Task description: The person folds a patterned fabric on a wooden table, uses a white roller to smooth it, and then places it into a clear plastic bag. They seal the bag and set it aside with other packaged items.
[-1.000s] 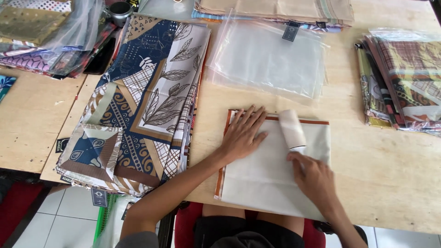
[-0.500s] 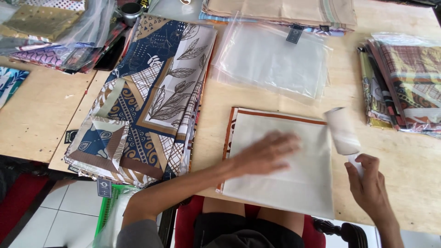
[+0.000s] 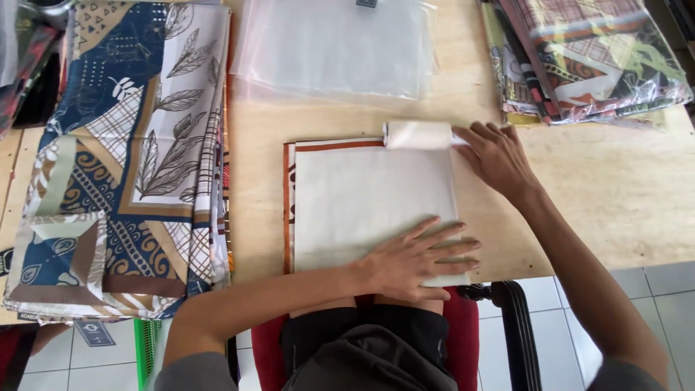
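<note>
Where the wooden table (image 3: 608,195) meets the person's lap, a folded cloth (image 3: 373,199) lies flat near the front edge, its top face plain off-white and smooth, with a rust-brown border and a strip of dark pattern showing along its left and far sides. On its far edge sits a white lint roller (image 3: 418,135), a short cylinder lying crosswise, its length parallel to that edge. The left hand (image 3: 420,257) is open, palm down, fingers spread and pointing right, pressing the near right corner of the cloth, which juts slightly past the table's edge; the forearm comes in from the lower left, across the body. The right hand (image 3: 499,156) reaches forward from the right with the arm nearly straight, its fingers curled round the roller's handle at the cylinder's right end, gripping it. To the left lies a stack of patterned fabric (image 3: 123,159) in navy, brown and cream with leaf prints. Beyond the cloth rests a pile of clear plastic bags (image 3: 333,47), and at the far right corner a heap of bagged patterned fabrics (image 3: 586,58) in plaid and orange tones.
</note>
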